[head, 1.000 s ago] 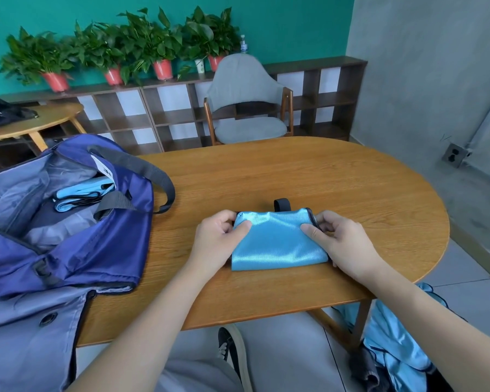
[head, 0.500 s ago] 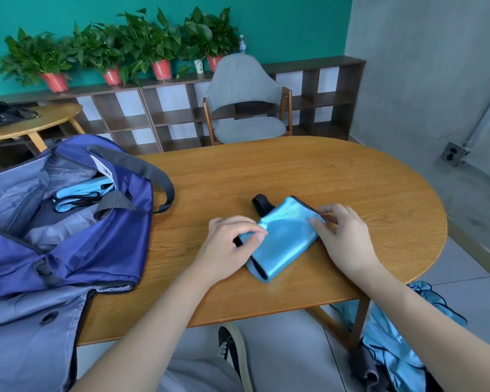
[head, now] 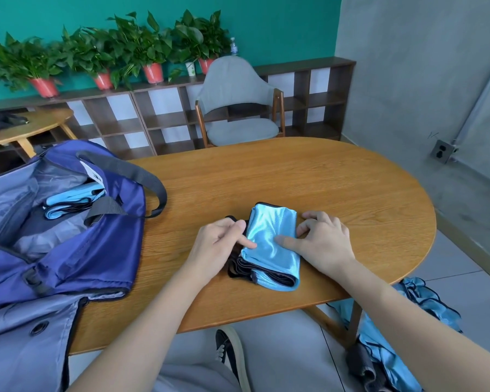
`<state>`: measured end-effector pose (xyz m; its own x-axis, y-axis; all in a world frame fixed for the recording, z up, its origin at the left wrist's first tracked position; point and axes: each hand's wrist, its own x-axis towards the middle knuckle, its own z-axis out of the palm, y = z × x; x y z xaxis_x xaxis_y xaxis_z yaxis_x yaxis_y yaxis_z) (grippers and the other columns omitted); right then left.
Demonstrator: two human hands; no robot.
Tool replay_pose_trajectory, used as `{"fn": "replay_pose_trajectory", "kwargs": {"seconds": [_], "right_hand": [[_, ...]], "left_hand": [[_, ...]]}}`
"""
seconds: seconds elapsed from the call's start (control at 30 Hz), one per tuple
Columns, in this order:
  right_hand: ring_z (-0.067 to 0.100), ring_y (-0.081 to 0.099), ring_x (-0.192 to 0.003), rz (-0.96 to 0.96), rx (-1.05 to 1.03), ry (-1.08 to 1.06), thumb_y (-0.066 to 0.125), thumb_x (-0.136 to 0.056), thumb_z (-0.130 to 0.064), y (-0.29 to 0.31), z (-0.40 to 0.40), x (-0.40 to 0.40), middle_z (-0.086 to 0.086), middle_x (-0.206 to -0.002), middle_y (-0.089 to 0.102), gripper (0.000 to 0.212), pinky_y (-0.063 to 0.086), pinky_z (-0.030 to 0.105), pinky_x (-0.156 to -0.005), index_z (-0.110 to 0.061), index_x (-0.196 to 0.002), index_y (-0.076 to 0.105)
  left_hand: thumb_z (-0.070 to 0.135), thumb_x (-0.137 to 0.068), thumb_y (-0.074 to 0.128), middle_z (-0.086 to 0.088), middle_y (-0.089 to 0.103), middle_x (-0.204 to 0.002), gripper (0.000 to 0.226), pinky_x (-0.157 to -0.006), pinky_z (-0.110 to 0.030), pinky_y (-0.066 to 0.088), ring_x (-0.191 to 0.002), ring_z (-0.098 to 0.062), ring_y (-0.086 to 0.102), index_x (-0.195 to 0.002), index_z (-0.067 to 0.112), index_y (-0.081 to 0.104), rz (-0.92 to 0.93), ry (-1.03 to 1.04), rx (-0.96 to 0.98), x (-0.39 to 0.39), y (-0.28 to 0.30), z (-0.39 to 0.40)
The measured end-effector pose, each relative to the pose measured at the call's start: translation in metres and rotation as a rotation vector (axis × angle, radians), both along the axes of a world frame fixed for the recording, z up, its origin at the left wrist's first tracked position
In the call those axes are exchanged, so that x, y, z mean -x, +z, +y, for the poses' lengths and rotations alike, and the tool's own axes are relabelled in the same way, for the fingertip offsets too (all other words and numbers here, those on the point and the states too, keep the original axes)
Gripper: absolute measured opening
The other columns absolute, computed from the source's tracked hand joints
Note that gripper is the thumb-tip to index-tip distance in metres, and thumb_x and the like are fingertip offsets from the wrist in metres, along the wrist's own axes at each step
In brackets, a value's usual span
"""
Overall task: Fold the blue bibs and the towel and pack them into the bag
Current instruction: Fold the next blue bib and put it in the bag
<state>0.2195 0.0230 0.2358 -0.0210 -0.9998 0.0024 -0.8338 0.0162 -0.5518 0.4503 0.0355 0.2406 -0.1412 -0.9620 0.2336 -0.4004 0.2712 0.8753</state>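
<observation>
Both hands, left (head: 219,244) and right (head: 321,241), press flat fingers on the folded bib (head: 269,244); bag (head: 68,236) (cropped at left) gapes beside; more cloth (head: 393,329) lies half-hidden under the table (head: 294,176).

The white tag (head: 92,174) inside the bag (head: 77,250) bears unreadable dark marks.

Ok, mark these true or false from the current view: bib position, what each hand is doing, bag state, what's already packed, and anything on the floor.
1. The folded blue bib lies on the table. True.
2. The left hand is inside the bag. False: it touches the bib's left edge.
3. The right hand has a finger on the bib. True.
4. The bag is zipped shut. False: it gapes open.
5. A folded blue bib in the bag is visible. True.
6. The floor by the table holds nothing. False: loose blue fabric lies there.
</observation>
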Motion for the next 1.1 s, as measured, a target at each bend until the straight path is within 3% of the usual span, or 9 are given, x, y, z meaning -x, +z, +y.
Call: {"fn": "replay_pose_trajectory", "kwargs": {"seconds": [0.1, 0.17, 0.3, 0.47, 0.63, 0.73, 0.8, 0.97, 1.1], "right_hand": [[0.019, 0.036, -0.134, -0.013, 0.024, 0.002, 0.071, -0.074, -0.069, -0.003, -0.002, -0.007, -0.014, -0.141, 0.047, 0.04, 0.018, 0.041, -0.118, -0.032, -0.085, 0.063], [0.015, 0.046, -0.126, -0.114, 0.084, 0.031, 0.077, -0.077, -0.056, -0.005, -0.001, -0.01, -0.014, -0.132, 0.055, 0.033, 0.028, 0.033, -0.109, -0.029, -0.088, 0.062], [0.011, 0.067, -0.088, -0.556, 0.1, 0.093, 0.081, -0.082, -0.03, -0.006, 0.007, -0.008, -0.007, -0.094, 0.072, 0.023, 0.05, 0.028, -0.076, -0.022, -0.091, 0.062], [0.022, 0.074, -0.091, -0.821, 0.058, 0.173, 0.082, -0.084, -0.02, -0.002, 0.01, -0.003, 0.005, -0.094, 0.077, 0.025, 0.059, 0.04, -0.085, -0.015, -0.098, 0.063], [0.022, 0.071, -0.079, -1.011, 0.004, 0.206, 0.08, -0.082, -0.006, 0.005, 0.015, 0.0, 0.015, -0.092, 0.077, 0.023, 0.058, 0.033, -0.071, -0.007, -0.101, 0.067], [0.023, 0.071, -0.078, -1.077, -0.025, 0.179, 0.081, -0.08, -0.004, 0.007, 0.016, 0.002, 0.017, -0.093, 0.077, 0.025, 0.058, 0.03, -0.069, -0.004, -0.101, 0.069], [0.025, 0.071, -0.079, -1.092, -0.048, 0.168, 0.082, -0.078, -0.005, 0.007, 0.016, 0.003, 0.019, -0.094, 0.076, 0.026, 0.058, 0.032, -0.071, -0.003, -0.101, 0.07], [0.031, 0.072, -0.085, -1.033, -0.111, 0.192, 0.086, -0.076, -0.009, 0.012, 0.017, 0.005, 0.02, -0.099, 0.076, 0.03, 0.057, 0.041, -0.08, -0.006, -0.103, 0.073], [0.027, 0.074, -0.086, -0.94, -0.183, 0.238, 0.087, -0.075, -0.012, 0.017, 0.024, -0.003, 0.015, -0.098, 0.077, 0.034, 0.06, 0.031, -0.077, -0.005, -0.104, 0.072]], "left_hand": [[0.035, -0.087, 0.078, 0.011, 0.058, -0.077, 0.018, -0.07, -0.024, 0.038, -0.071, -0.008, 0.056, -0.07, 0.028, 0.082, -0.084, 0.065, 0.074, 0.003, -0.002, -0.001], [0.036, -0.076, 0.087, 0.016, 0.056, -0.084, 0.011, -0.08, -0.02, 0.038, -0.085, -0.006, 0.056, -0.07, 0.03, 0.08, -0.124, 0.127, 0.166, 0.002, -0.005, -0.003], [0.046, -0.068, 0.088, 0.028, 0.046, -0.131, 0.023, -0.109, -0.035, 0.028, -0.129, -0.006, 0.037, -0.086, 0.044, 0.075, -0.208, 0.15, 0.221, -0.003, -0.005, -0.003], [0.033, -0.077, 0.086, 0.028, 0.034, -0.152, 0.02, -0.12, -0.045, 0.019, -0.148, -0.007, 0.021, -0.085, 0.049, 0.077, -0.285, -0.017, 0.204, 0.003, 0.022, -0.013], [0.029, -0.086, 0.081, 0.025, 0.049, -0.142, 0.014, -0.116, -0.031, 0.03, -0.133, 0.01, 0.039, -0.095, 0.039, 0.081, -0.345, -0.386, -0.109, 0.016, 0.07, -0.038], [0.025, -0.091, 0.076, 0.026, 0.071, -0.103, 0.012, -0.091, -0.015, 0.04, -0.101, 0.012, 0.06, -0.101, 0.031, 0.081, -0.432, -0.516, -0.3, 0.022, 0.086, -0.047], [0.025, -0.092, 0.075, 0.028, 0.071, -0.1, 0.014, -0.084, -0.01, 0.039, -0.097, 0.012, 0.06, -0.103, 0.031, 0.08, -0.491, -0.54, -0.347, 0.02, 0.09, -0.047], [0.019, -0.092, 0.074, 0.039, 0.062, -0.078, 0.016, -0.073, -0.008, 0.036, -0.079, 0.017, 0.055, -0.104, 0.03, 0.077, -0.518, -0.471, -0.257, 0.012, 0.079, -0.032], [0.018, -0.093, 0.072, 0.025, 0.071, -0.11, 0.019, -0.097, -0.022, 0.044, -0.108, 0.007, 0.061, -0.105, 0.031, 0.077, -0.388, -0.322, -0.117, -0.01, 0.07, -0.014]]}}
